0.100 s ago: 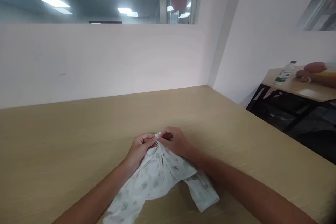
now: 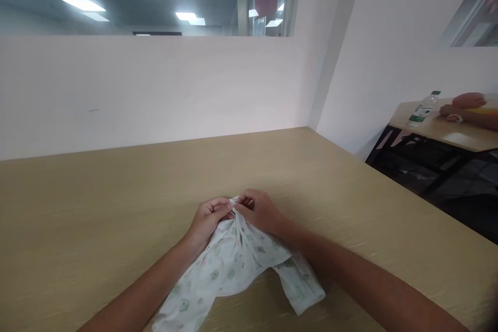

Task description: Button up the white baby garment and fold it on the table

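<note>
A small white garment [image 2: 233,264] with a pale green print lies crumpled on the light wooden table [image 2: 97,207], between my forearms. My left hand [image 2: 208,218] and my right hand [image 2: 260,210] meet at its far edge. Both are closed, pinching the same bunched bit of cloth between fingers and thumbs. The rest of the garment trails back toward me, with one short leg or sleeve sticking out to the right.
A white partition wall [image 2: 155,88] runs along the table's far edge. To the right is a gap, then another table [image 2: 459,135] with a plastic bottle [image 2: 422,109] and another person's forearm [image 2: 467,106] resting on it.
</note>
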`<state>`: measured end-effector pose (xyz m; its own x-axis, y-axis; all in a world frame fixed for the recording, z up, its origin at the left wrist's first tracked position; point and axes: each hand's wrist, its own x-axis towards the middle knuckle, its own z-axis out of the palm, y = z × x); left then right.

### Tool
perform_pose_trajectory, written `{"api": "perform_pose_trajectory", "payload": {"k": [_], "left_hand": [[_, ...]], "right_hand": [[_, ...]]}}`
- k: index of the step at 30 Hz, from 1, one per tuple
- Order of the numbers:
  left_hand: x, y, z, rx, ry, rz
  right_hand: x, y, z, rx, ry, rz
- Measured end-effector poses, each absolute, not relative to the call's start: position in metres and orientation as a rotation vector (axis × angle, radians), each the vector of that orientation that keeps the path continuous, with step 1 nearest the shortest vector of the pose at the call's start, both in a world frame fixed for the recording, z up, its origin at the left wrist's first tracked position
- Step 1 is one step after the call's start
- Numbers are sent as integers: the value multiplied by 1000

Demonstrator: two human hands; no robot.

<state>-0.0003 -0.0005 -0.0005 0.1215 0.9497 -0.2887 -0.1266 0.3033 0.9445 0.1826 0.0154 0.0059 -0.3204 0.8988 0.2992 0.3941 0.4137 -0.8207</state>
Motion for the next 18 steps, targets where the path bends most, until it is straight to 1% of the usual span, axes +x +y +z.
{"api": "perform_pose_trajectory", "payload": {"k": [3, 6, 9, 11, 14, 16, 18], "left_hand": [[-1, 1, -3, 923, 1144, 992], [-3, 2, -2, 927, 1137, 980], [-7, 4, 5, 1011, 1127, 825], [-13, 6, 12, 1141, 1170, 660], [-23, 9, 18, 1437, 1327, 533], [-28, 12, 17, 1628, 1474, 564], [-31, 15, 14, 1737, 1587, 611]], "right_hand": [[184, 19, 4, -1143, -1928, 833], [190, 24, 3, -1104, -1950, 927], [201, 31, 5, -943, -2034, 1120], [210, 36, 8, -896, -2100, 1169], [217, 39, 15, -875, -2177, 983], [217, 38, 18, -760, -2221, 861], [214, 33, 19, -606, -2290, 817]]}}
